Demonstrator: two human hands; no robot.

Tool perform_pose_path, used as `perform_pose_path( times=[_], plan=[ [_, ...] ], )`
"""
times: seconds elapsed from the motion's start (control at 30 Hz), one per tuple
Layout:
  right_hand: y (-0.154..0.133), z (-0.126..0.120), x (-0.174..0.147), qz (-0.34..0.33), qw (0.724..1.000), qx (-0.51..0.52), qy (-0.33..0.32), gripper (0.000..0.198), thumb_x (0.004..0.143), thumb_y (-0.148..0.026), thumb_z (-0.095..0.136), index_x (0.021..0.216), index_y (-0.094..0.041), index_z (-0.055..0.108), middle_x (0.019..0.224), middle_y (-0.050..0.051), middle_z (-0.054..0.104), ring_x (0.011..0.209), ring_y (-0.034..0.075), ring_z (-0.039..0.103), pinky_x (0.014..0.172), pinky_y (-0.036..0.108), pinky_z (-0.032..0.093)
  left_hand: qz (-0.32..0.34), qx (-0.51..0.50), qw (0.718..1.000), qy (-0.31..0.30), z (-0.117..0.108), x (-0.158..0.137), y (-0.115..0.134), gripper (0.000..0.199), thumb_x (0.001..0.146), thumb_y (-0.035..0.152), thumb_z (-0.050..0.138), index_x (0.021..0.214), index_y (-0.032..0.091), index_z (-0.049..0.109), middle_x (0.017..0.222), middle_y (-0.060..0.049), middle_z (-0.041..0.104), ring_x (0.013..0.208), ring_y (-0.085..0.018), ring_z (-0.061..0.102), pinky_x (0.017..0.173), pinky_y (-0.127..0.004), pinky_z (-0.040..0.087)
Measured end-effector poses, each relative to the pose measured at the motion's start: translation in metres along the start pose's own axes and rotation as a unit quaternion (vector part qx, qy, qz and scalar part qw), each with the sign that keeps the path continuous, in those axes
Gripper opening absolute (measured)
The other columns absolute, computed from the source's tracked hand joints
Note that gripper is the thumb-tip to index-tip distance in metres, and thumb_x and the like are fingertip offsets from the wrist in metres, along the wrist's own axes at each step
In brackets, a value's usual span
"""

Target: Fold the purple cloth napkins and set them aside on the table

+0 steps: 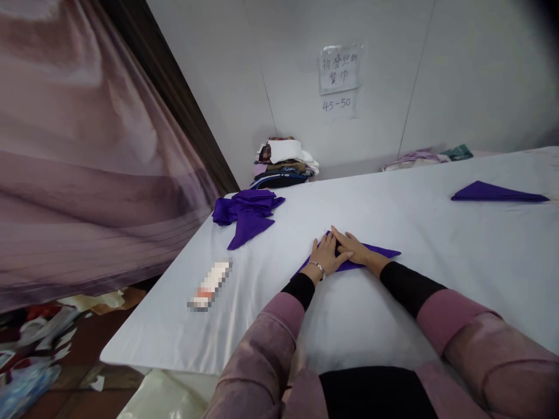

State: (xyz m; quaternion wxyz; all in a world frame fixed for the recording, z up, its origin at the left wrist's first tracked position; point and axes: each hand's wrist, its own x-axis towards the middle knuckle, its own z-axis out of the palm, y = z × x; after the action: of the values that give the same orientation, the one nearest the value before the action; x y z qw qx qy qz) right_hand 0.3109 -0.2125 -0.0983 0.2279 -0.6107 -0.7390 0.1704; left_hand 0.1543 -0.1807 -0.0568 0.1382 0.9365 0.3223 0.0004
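A purple cloth napkin [385, 251], folded into a flat triangle, lies on the white-covered table [419, 337] in front of me. My left hand [324, 255] presses on its left part, fingers stretched out, with a bracelet at the wrist. Flat on the middle of the cloth, my right hand [353, 250] has its fingers extended and meets the left one near the upper corner. Both hands cover much of the napkin. Neither one grips it.
Crumpled purple cloths [248, 210] lie at the table's back left. Another folded purple napkin [491, 192] rests at the far right. A pixelated oblong item [211, 286] is near the left edge. Stacked clothes [283, 166] stand against the wall, beneath a handwritten sign [339, 73]. A curtain [100, 163] hangs left.
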Motion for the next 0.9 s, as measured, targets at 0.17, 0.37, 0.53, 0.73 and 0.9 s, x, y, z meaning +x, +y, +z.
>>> perform_pose_path(
  times=[0.17, 0.37, 0.53, 0.73, 0.9],
  plan=[
    [-0.006, -0.004, -0.002, 0.009, 1.0, -0.003, 0.001, 0.072, 0.086, -0.029, 0.031, 0.147, -0.019, -0.007, 0.15, 0.012, 0.024, 0.136, 0.021, 0.024, 0.108, 0.053, 0.014, 0.009, -0.024, 1.0, -0.007, -0.001, 0.008, -0.008, 0.068, 0.09, 0.057, 0.013, 0.146, 0.019, 0.007, 0.153, -0.004, 0.011, 0.14, -0.019, 0.008, 0.113, -0.043, 0.009],
    [-0.013, -0.006, -0.001, 0.03, 0.999, -0.017, -0.002, 0.066, 0.089, -0.036, 0.028, 0.147, -0.018, 0.002, 0.151, 0.011, 0.022, 0.136, 0.019, 0.023, 0.11, 0.049, 0.014, -0.014, -0.032, 0.999, 0.011, 0.007, 0.012, -0.01, 0.069, 0.09, 0.059, 0.007, 0.146, 0.019, 0.01, 0.153, -0.003, 0.014, 0.14, -0.018, 0.01, 0.114, -0.043, 0.009],
    [-0.019, -0.005, -0.003, 0.052, 0.996, -0.07, 0.03, 0.061, 0.088, -0.028, 0.029, 0.146, -0.017, 0.016, 0.149, 0.01, 0.029, 0.138, 0.024, 0.018, 0.109, 0.049, 0.017, -0.017, -0.03, 0.999, 0.01, 0.009, 0.015, -0.01, 0.066, 0.091, 0.056, 0.003, 0.145, 0.022, 0.015, 0.152, -0.002, 0.017, 0.14, -0.016, 0.011, 0.113, -0.044, 0.009],
    [-0.016, -0.007, -0.026, 0.048, 0.985, -0.156, 0.047, 0.058, 0.091, -0.039, 0.027, 0.144, -0.015, 0.024, 0.146, 0.013, 0.033, 0.136, 0.026, 0.022, 0.11, 0.05, 0.012, -0.022, 0.011, 1.0, 0.006, 0.013, 0.016, -0.01, 0.067, 0.091, 0.055, 0.004, 0.145, 0.019, 0.019, 0.153, -0.004, 0.017, 0.14, -0.017, 0.009, 0.114, -0.043, 0.008],
    [0.006, -0.016, -0.052, 0.071, 0.979, -0.181, 0.057, 0.064, 0.091, -0.055, 0.022, 0.145, -0.021, 0.022, 0.146, 0.012, 0.033, 0.136, 0.027, 0.024, 0.108, 0.055, 0.014, -0.027, 0.028, 0.999, 0.002, 0.015, 0.018, -0.009, 0.068, 0.09, 0.058, 0.008, 0.144, 0.018, 0.021, 0.153, -0.004, 0.016, 0.14, -0.019, 0.008, 0.114, -0.043, 0.009]
  ],
)
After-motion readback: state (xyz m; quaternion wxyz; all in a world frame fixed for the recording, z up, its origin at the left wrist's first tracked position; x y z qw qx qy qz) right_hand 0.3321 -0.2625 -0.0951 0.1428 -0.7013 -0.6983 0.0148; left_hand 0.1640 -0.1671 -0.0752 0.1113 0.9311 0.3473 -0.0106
